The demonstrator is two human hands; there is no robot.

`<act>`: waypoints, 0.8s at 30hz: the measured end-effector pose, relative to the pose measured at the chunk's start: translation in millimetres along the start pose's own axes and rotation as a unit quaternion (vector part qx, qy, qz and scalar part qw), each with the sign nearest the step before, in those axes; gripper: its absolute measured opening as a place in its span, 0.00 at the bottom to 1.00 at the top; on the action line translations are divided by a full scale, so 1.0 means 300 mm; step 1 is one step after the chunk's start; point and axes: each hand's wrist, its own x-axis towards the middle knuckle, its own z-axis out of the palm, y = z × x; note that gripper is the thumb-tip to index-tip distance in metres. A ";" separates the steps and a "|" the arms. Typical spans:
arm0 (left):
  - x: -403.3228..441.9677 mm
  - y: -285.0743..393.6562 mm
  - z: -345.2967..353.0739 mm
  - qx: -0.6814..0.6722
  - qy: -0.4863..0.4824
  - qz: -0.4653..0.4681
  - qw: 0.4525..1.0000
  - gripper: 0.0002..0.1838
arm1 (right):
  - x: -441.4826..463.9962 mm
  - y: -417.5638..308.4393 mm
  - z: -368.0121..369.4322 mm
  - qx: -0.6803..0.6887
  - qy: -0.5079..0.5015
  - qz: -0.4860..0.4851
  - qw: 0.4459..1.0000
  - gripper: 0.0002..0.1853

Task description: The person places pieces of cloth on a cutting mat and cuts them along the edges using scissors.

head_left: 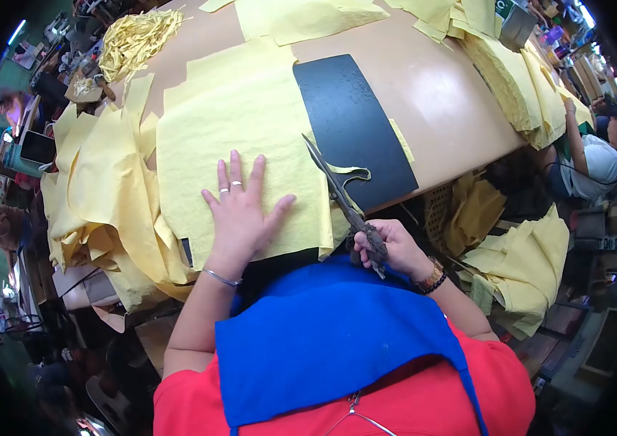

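Observation:
A large yellow sheet lies over the table's near part and hangs slightly over its front edge. On it rests my left hand, flat with fingers spread. My right hand is closed around the wrapped handles of dark scissors, whose blades point up and left along the sheet's right edge. A thin curled yellow strip lies beside the blades, over a black board that sits partly right of the sheet.
Heaped yellow sheets lie at the left, with a pile of strips at the back left. A thick yellow stack stands at the right edge. More yellow pieces hang below right. Another person sits at far right.

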 end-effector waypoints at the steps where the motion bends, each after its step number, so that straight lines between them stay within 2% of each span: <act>1: 0.013 -0.018 -0.007 0.000 0.012 0.013 1.000 0.44 | -0.002 0.003 -0.001 0.003 0.002 0.000 1.000 0.13; 3: 0.038 -0.067 -0.022 0.001 0.038 0.039 0.999 0.43 | -0.003 0.005 -0.003 0.010 0.005 -0.002 1.000 0.13; 7: 0.027 -0.083 -0.015 0.003 0.028 0.060 0.998 0.44 | 0.023 -0.021 0.023 0.015 0.012 -0.009 1.000 0.13; 16: -0.011 -0.052 0.018 -0.006 0.052 0.045 0.998 0.45 | 0.020 0.020 0.016 0.006 0.031 -0.012 0.999 0.12; 24: -0.039 -0.028 0.011 -0.007 0.035 0.044 0.998 0.47 | 0.037 -0.014 0.030 0.023 0.034 -0.010 0.999 0.12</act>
